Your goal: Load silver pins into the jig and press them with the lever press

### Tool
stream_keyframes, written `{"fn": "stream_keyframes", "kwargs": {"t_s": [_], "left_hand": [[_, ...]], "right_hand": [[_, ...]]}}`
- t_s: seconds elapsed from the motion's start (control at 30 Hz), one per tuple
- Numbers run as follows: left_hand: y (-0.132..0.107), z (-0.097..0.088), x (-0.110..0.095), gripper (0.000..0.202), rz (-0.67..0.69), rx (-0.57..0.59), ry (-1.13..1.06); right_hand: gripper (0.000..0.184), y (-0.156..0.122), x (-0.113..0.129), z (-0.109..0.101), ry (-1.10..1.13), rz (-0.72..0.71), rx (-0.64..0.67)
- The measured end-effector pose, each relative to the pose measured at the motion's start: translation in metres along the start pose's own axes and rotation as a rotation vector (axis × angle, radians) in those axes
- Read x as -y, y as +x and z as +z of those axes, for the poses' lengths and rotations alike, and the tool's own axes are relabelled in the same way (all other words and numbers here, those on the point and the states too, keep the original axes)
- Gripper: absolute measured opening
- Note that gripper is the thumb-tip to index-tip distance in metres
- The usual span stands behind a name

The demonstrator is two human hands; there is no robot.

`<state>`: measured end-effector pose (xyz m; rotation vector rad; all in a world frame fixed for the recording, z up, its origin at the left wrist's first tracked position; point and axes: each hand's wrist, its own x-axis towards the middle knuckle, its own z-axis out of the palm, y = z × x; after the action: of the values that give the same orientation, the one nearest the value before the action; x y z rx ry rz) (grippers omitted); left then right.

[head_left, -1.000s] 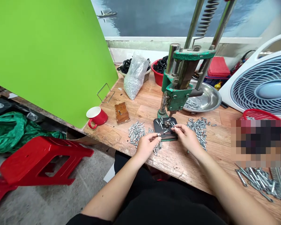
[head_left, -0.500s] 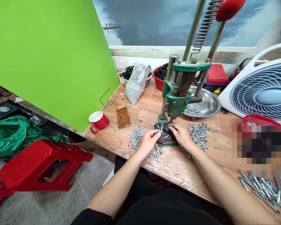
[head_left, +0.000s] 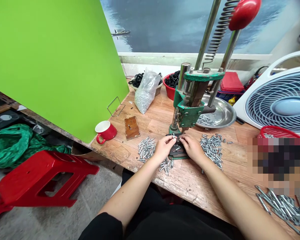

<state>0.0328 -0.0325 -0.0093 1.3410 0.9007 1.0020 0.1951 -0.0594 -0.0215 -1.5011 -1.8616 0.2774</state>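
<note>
Both hands meet over the dark base plate (head_left: 178, 154) of a green hand press (head_left: 190, 113). My left hand (head_left: 165, 148) pinches a small silvery metal part at the plate's left side; its shape is mostly covered by the fingers. Opposite it, my right hand (head_left: 193, 147) has thumb and fingers pressed together at the plate, hiding whatever is between them. One small eye bolt (head_left: 177, 149) lies on the plate between the hands. Left of the press are a pile of metal pins (head_left: 146, 148) and several eye bolts (head_left: 167, 166). A heap of metal fittings (head_left: 212, 148) lies beside my right wrist.
A red mug (head_left: 106, 131) and a brown wooden block (head_left: 131, 127) stand to the left. Behind are a plastic bag of small parts (head_left: 145, 96), a red basin (head_left: 169, 90) and a steel bowl (head_left: 223, 115). A fan (head_left: 285, 100) and long metal rods (head_left: 281, 205) are at right.
My left hand has moved right and slightly up over the plate, closer to my right hand. My right hand has barely moved. The whole view has shifted slightly.
</note>
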Motion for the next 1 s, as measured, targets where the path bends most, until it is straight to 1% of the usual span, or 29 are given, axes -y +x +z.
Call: {"fn": "stream_keyframes", "kwargs": {"t_s": [0.2, 0.3, 0.5, 0.73, 0.83, 0.93, 1.0], "left_hand": [[0.006, 0.006, 0.005, 0.025, 0.050, 0.004, 0.048], [0.010, 0.007, 0.007, 0.025, 0.087, -0.001, 0.139], [0.019, 0.011, 0.005, 0.022, 0.269, -0.015, 0.397], [0.019, 0.010, 0.004, 0.022, 0.453, 0.003, 0.713], [0.019, 0.010, 0.009, 0.021, 0.516, -0.014, 0.786], [0.020, 0.012, 0.014, 0.021, 0.557, -0.053, 0.812], [0.020, 0.013, 0.016, 0.020, 0.577, -0.065, 0.826]], "right_hand": [[0.027, -0.001, -0.002, 0.001, 0.005, -0.028, -0.029], [0.027, -0.002, -0.003, 0.003, 0.006, -0.040, -0.042], [0.028, -0.003, -0.003, 0.007, 0.007, -0.058, -0.095], [0.026, -0.003, -0.004, 0.008, 0.020, -0.084, -0.153], [0.027, -0.003, -0.004, 0.009, 0.027, -0.091, -0.172], [0.026, -0.005, -0.003, 0.010, 0.032, -0.109, -0.178], [0.025, -0.010, -0.003, 0.005, 0.032, -0.126, -0.183]]}}
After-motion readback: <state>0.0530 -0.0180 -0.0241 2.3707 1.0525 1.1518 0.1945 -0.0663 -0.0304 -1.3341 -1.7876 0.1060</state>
